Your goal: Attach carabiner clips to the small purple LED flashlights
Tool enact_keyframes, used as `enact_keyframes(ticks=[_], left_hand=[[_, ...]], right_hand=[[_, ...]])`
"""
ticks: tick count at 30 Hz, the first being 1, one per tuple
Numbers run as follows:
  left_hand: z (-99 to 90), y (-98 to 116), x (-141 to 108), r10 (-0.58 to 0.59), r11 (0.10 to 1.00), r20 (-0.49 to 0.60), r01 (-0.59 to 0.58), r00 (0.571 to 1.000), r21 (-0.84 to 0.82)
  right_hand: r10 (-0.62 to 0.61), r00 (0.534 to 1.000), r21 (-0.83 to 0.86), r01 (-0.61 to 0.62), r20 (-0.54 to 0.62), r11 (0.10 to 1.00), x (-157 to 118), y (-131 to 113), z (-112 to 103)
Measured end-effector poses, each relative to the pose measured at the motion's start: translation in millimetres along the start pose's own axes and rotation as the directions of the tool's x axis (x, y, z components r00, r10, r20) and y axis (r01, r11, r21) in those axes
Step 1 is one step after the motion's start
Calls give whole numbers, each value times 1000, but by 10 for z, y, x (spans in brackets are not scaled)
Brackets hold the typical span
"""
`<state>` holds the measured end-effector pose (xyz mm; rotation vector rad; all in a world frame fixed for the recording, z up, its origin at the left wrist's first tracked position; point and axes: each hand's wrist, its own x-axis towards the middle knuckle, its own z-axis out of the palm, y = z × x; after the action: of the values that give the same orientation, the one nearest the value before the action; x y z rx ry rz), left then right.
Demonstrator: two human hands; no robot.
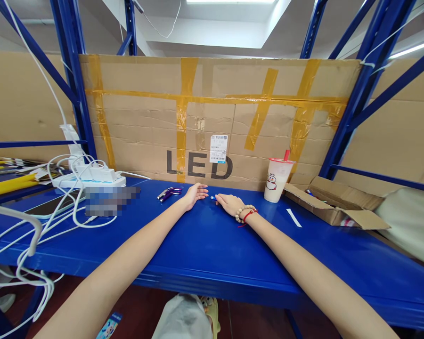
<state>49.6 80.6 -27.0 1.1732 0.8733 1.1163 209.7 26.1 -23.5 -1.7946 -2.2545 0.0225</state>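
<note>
Handwork at a blue tabletop (212, 247) is centering on a small blue-and-white object (213, 197), too small to identify, which is showing at the fingertips of the right hand (229, 203), left of a snowman-printed drink cup (277, 189). The right hand, wearing beads (245, 214) at the wrist, is curling its fingers down; whether they are clamping the object or merely touching it, one cannot tell. The left hand (195, 195), farther left of the cup, is holding nothing visible, its fingers loosely extended and standing apart from the object. The step in hand is seemingly one of handling that piece at the fingertips; moving it would be calling for a sure pinch, with the left hand steadying if needed.

Beyond the left hand from the cup, a purple metallic piece (169, 192) is lying on the surface. Far left of the cup, white cables (19, 259) are tangling around a power strip (92, 175) and a phone (51, 208). Just right of the cup, an open carton (309, 206) is sitting, while a white strip (294, 218) is lying nearer the wearer. Behind the cup, a taped cardboard panel (144, 122) is bearing the letters "LED"; above it, a ceiling light (229, 1) is glowing.
</note>
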Motion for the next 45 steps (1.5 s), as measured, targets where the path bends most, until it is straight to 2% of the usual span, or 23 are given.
enact_keyframes(ticks=[17,22,26,30,36,41,45], left_hand=[[-6,-12,16,5,1000,-2,-5,1000,4],[-17,-16,36,30,995,3,-30,1000,90],[13,-43,42,85,962,-2,-81,996,259],[72,-89,-1,196,850,16,-178,980,496],[46,-86,-83,342,546,34,-228,939,806],[-49,-42,-112,425,326,-33,-119,905,938],[-89,0,-142,464,220,-131,30,876,975]], right_hand=[[-12,1000,-81,11,-4,997,-5,-17,17],[-8,1000,-110,7,-6,994,5,-24,21],[29,999,-144,-34,-37,989,17,-4,20],[128,988,-189,-143,-89,972,35,104,24],[260,951,-258,-296,-165,920,81,327,95],[310,924,-291,-366,-222,884,107,407,165],[351,900,-295,-419,-258,859,115,416,193]])
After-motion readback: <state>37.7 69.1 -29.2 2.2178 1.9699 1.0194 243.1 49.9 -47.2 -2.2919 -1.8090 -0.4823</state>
